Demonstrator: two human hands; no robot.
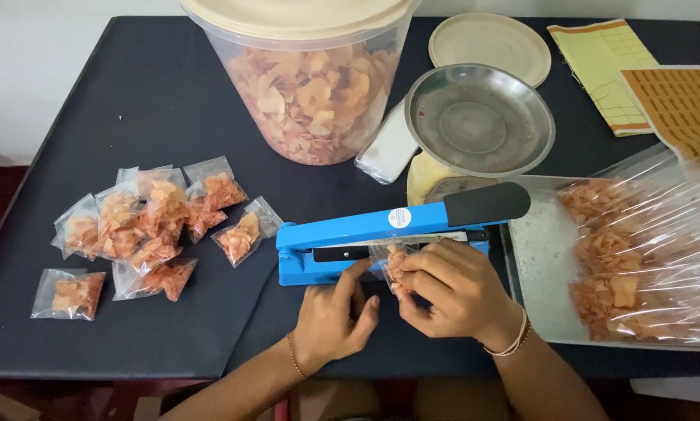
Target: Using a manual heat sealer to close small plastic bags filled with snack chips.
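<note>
Both hands are pinching a small clear packet of orange chips (395, 265) at the blue heat sealer (381, 234): left hand (336, 312) steadying, right hand (451, 290) gripping. Risk: chips are crowding the mouth, likely spoiling the seal; fingers are sitting near the bar.

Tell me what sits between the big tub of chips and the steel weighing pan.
In the head view, a small white packet lies on the black table between the tub and the pan, leaning toward the scale.
</note>
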